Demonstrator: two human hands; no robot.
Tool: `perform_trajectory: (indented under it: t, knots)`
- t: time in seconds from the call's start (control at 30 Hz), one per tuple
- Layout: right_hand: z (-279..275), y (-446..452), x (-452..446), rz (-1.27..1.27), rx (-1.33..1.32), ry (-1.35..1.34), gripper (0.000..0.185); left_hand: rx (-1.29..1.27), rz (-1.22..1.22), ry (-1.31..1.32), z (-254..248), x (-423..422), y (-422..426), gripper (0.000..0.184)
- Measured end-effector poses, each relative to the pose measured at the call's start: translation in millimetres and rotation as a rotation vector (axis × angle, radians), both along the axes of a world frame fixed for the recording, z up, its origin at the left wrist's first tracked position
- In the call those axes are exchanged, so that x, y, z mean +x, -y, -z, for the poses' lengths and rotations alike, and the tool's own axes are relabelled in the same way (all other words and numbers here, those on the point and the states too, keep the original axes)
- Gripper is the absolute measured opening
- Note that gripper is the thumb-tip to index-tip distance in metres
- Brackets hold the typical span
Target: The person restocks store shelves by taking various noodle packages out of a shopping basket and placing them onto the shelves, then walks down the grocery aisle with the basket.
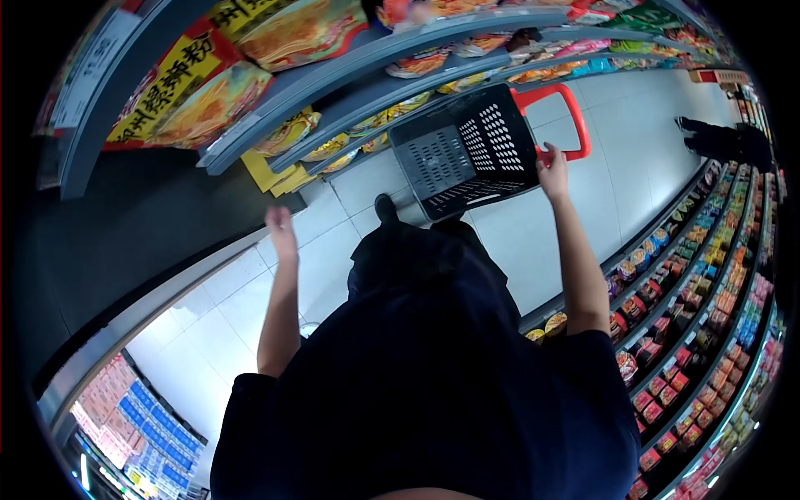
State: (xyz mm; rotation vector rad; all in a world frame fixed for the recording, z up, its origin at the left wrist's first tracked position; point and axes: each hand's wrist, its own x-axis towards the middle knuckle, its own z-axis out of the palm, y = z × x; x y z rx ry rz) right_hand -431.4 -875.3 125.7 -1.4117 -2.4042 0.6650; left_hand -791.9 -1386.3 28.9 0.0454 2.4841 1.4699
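Note:
An empty black shopping basket (467, 150) with perforated walls is in front of my legs, its red handle (575, 121) stretching out on the right. My right hand (552, 173) is at the basket's right rim beside the lower end of that handle, with its fingers curled there. On the left, my left hand (282, 229) hangs over the floor near the low end of the shelf, touching nothing. It is blurred, and its finger shape is unclear. Yellow noodle packets (175, 92) lie on the shelf above and left of it.
Shelves (367, 71) of bagged food curve across the top. Racks of packaged cups and boxes (692, 333) fill the right side. A person in dark clothes (725, 143) stands farther down the aisle. Blue and pink cartons (154, 421) are stacked at lower left.

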Motion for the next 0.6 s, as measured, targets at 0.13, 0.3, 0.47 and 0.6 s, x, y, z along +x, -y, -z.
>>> perform_trajectory:
  t: [0.13,0.3,0.47,0.6]
  knots:
    - [17,-95,41,-0.117,0.050,0.178,0.044,-0.025,0.474,0.434,67,79,19,0.042]
    - [25,-187,57,0.027,0.201,0.362,0.044,-0.173,0.645,0.587,32,140,-14,0.041]
    - [89,-258,85,-0.063,-0.293,-0.093,0.027,-0.132,0.577,0.511,-8,176,-26,0.039]
    - [69,-207,97,-0.034,-0.380,-0.318,0.016,-0.264,0.570,0.553,-29,204,-18,0.039]
